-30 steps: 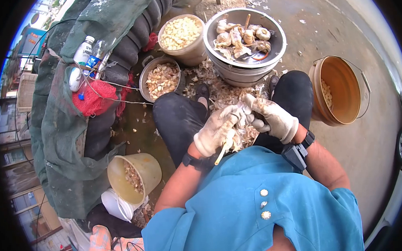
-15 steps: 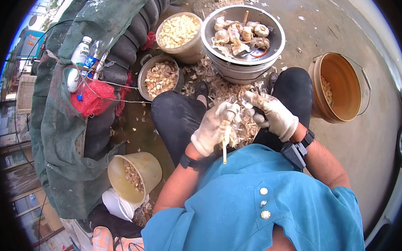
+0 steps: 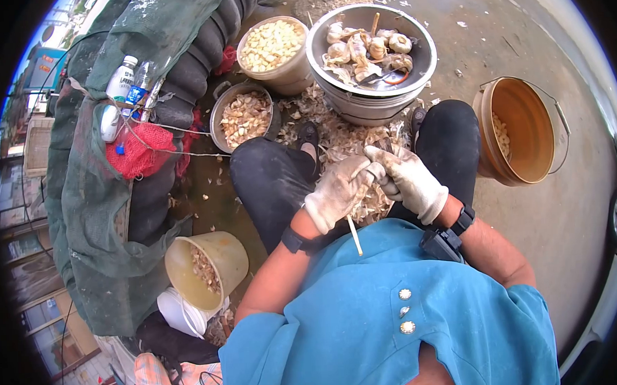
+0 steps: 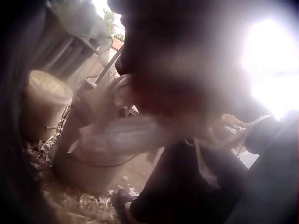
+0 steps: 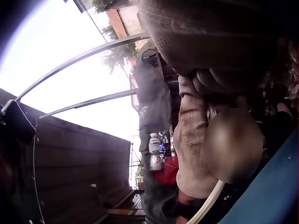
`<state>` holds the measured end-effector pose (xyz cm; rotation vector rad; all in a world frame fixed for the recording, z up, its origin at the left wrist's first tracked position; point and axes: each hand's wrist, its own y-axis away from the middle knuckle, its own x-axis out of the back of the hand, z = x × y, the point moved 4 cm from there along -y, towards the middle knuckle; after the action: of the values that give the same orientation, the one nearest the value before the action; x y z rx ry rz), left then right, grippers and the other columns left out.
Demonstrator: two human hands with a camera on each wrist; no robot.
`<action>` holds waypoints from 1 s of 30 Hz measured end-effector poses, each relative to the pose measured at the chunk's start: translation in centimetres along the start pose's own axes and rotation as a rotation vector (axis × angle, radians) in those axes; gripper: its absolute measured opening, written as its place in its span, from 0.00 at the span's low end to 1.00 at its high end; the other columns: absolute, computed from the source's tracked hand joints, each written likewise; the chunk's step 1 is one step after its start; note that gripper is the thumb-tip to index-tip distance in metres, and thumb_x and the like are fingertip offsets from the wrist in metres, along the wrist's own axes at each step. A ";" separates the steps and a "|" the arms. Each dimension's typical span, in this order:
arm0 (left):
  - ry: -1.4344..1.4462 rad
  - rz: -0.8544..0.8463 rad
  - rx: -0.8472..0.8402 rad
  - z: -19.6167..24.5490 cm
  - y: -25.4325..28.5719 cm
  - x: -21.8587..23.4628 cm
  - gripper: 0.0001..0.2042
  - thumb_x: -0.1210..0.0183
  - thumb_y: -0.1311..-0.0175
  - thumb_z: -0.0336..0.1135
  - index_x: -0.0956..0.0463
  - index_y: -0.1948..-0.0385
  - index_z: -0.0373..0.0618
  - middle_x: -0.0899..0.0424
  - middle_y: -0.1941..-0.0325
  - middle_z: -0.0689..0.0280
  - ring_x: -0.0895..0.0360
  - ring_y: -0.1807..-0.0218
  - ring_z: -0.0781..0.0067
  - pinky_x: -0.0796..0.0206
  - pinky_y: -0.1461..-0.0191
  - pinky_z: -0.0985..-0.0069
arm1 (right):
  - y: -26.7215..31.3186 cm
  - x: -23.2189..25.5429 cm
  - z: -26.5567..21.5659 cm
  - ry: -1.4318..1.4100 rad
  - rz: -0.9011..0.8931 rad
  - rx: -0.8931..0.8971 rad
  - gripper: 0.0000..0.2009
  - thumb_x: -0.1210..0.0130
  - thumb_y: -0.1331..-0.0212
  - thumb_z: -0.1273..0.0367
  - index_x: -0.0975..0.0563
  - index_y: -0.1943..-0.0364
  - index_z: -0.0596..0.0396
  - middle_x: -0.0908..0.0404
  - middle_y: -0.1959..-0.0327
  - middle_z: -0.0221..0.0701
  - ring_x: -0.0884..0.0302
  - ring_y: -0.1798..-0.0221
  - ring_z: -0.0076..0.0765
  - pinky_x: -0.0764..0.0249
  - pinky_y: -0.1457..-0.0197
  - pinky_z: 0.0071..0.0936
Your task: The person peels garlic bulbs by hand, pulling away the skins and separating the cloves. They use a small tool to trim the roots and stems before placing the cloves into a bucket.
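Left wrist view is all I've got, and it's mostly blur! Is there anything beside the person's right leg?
Observer: Yes, the head view shows an orange bucket there, with pale cloves inside.
Operator: Funny! And over on the person's left, any bottles?
Observer: Yes, a white bottle rests by dark green netting.
Operator: Does anything stick out of the hands toward the body?
Observer: In the head view, a thin pale stalk pokes out below the gloved left hand, toward the blue shirt.
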<state>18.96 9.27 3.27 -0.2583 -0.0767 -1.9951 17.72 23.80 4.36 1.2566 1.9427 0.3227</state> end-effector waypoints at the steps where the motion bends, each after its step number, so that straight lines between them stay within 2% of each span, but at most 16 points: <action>1: 0.123 -0.024 0.043 -0.2 0.0 -0.2 0.15 0.48 0.28 0.44 0.26 0.58 0.38 0.24 0.62 0.66 0.25 0.61 0.74 0.32 0.54 0.77 | -0.1 0.1 0.3 -0.047 -0.018 -0.021 0.09 0.47 0.31 0.59 0.24 0.64 0.47 0.29 0.80 0.18 0.46 0.86 0.12 0.53 0.84 0.13; 5: 0.318 -0.016 0.087 -0.3 0.1 -0.2 0.17 0.47 0.28 0.46 0.26 0.59 0.38 0.24 0.63 0.65 0.25 0.61 0.73 0.32 0.55 0.78 | 0.3 -0.5 0.0 -0.176 -0.046 -0.018 0.09 0.49 0.30 0.59 0.23 0.60 0.47 0.29 0.79 0.19 0.46 0.86 0.12 0.52 0.85 0.13; 7: 0.580 -0.002 0.303 -0.9 0.5 -0.1 0.16 0.45 0.30 0.46 0.26 0.59 0.38 0.24 0.63 0.64 0.25 0.62 0.74 0.31 0.58 0.80 | -0.1 -0.3 0.5 -0.182 -0.040 -0.012 0.10 0.49 0.30 0.59 0.22 0.59 0.47 0.28 0.79 0.19 0.46 0.86 0.11 0.52 0.85 0.13; 8: 0.580 -0.002 0.303 -1.2 0.4 -0.1 0.16 0.45 0.30 0.46 0.26 0.59 0.38 0.24 0.63 0.64 0.25 0.62 0.74 0.31 0.58 0.80 | -0.2 -0.2 0.6 -0.186 -0.035 -0.004 0.10 0.50 0.30 0.59 0.22 0.57 0.47 0.28 0.79 0.19 0.45 0.86 0.11 0.51 0.85 0.12; 10: 1.107 -0.025 0.357 -1.7 0.2 -0.8 0.15 0.46 0.29 0.44 0.27 0.58 0.39 0.23 0.64 0.62 0.23 0.63 0.72 0.29 0.61 0.80 | 0.0 -0.4 0.1 -0.153 -0.030 -0.004 0.11 0.50 0.30 0.59 0.22 0.58 0.48 0.27 0.78 0.19 0.45 0.86 0.11 0.51 0.85 0.12; 13: 1.229 -0.002 0.393 -0.7 0.4 -0.8 0.15 0.47 0.29 0.43 0.28 0.55 0.38 0.22 0.64 0.61 0.21 0.62 0.69 0.26 0.61 0.78 | 0.0 -0.5 -0.3 -0.113 -0.033 0.033 0.12 0.50 0.30 0.58 0.22 0.61 0.50 0.26 0.78 0.20 0.43 0.86 0.11 0.50 0.85 0.11; 14: 1.229 -0.001 0.391 -0.2 0.4 -0.8 0.15 0.47 0.29 0.43 0.28 0.55 0.38 0.22 0.64 0.61 0.21 0.62 0.69 0.26 0.61 0.78 | 0.0 -0.5 -0.5 -0.105 -0.040 0.068 0.13 0.50 0.29 0.58 0.22 0.62 0.51 0.25 0.78 0.20 0.42 0.85 0.11 0.50 0.85 0.11; 16: 1.024 0.084 0.389 0.1 0.2 -0.3 0.15 0.48 0.29 0.42 0.28 0.54 0.38 0.21 0.63 0.60 0.20 0.62 0.67 0.25 0.59 0.74 | 0.2 -0.7 -1.2 -0.102 -0.062 0.091 0.13 0.50 0.30 0.58 0.22 0.63 0.52 0.26 0.79 0.20 0.42 0.85 0.11 0.50 0.85 0.11; 19: 1.027 0.139 0.341 -0.6 0.1 -0.8 0.14 0.49 0.28 0.43 0.27 0.55 0.39 0.21 0.64 0.62 0.21 0.63 0.68 0.26 0.60 0.73 | 0.8 -0.9 -2.0 -0.073 -0.078 0.115 0.14 0.49 0.30 0.58 0.23 0.66 0.52 0.27 0.81 0.19 0.41 0.85 0.11 0.49 0.85 0.12; 21: 0.970 0.196 0.374 -0.6 0.1 -0.7 0.14 0.50 0.27 0.43 0.27 0.56 0.40 0.21 0.64 0.63 0.22 0.64 0.70 0.27 0.61 0.74 | 1.1 -0.7 -2.5 -0.046 -0.077 0.119 0.14 0.48 0.31 0.57 0.23 0.67 0.52 0.28 0.81 0.19 0.41 0.85 0.11 0.49 0.85 0.13; 24: 0.931 0.261 0.444 -0.3 0.2 0.2 0.14 0.51 0.27 0.45 0.26 0.58 0.41 0.22 0.66 0.65 0.23 0.67 0.73 0.29 0.63 0.77 | 2.0 1.3 -3.8 0.111 0.109 0.135 0.15 0.47 0.32 0.55 0.27 0.71 0.50 0.29 0.81 0.19 0.41 0.85 0.11 0.48 0.85 0.13; 25: 0.948 0.271 0.481 -0.1 0.4 0.5 0.15 0.51 0.27 0.45 0.26 0.60 0.42 0.22 0.67 0.66 0.24 0.67 0.74 0.30 0.63 0.78 | 2.8 1.4 -4.9 0.088 0.170 0.201 0.14 0.47 0.32 0.56 0.27 0.68 0.50 0.28 0.79 0.20 0.41 0.85 0.10 0.48 0.85 0.12; 26: 0.803 0.299 0.495 0.8 0.4 0.9 0.15 0.51 0.27 0.46 0.26 0.62 0.43 0.23 0.68 0.66 0.24 0.68 0.76 0.30 0.64 0.78 | 3.4 3.0 -5.6 0.121 0.213 0.235 0.14 0.47 0.32 0.56 0.27 0.66 0.50 0.27 0.77 0.20 0.41 0.84 0.10 0.48 0.84 0.12; 27: 0.804 0.305 0.492 0.4 0.5 1.1 0.15 0.51 0.27 0.46 0.26 0.62 0.43 0.23 0.68 0.66 0.24 0.68 0.76 0.30 0.64 0.78 | 4.4 4.3 -6.7 0.149 0.329 0.303 0.14 0.47 0.32 0.55 0.27 0.65 0.51 0.25 0.76 0.20 0.41 0.84 0.09 0.48 0.84 0.11; 29: 0.443 0.296 0.322 0.1 0.5 1.8 0.15 0.51 0.27 0.47 0.27 0.63 0.44 0.23 0.68 0.67 0.24 0.69 0.75 0.30 0.64 0.79 | 6.9 8.3 -8.9 0.348 0.636 0.495 0.14 0.45 0.33 0.55 0.24 0.60 0.50 0.23 0.75 0.19 0.40 0.82 0.07 0.46 0.83 0.09; 30: 0.444 0.298 0.321 0.2 0.4 1.9 0.15 0.51 0.27 0.47 0.27 0.63 0.44 0.23 0.68 0.67 0.24 0.69 0.75 0.30 0.64 0.79 | 8.1 11.0 -9.6 0.275 0.707 0.593 0.15 0.43 0.35 0.54 0.23 0.58 0.51 0.21 0.73 0.20 0.39 0.81 0.07 0.45 0.82 0.09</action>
<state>18.61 7.40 3.86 0.3612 -0.0688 -1.6707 13.83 38.92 10.27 2.4000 1.8078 0.2821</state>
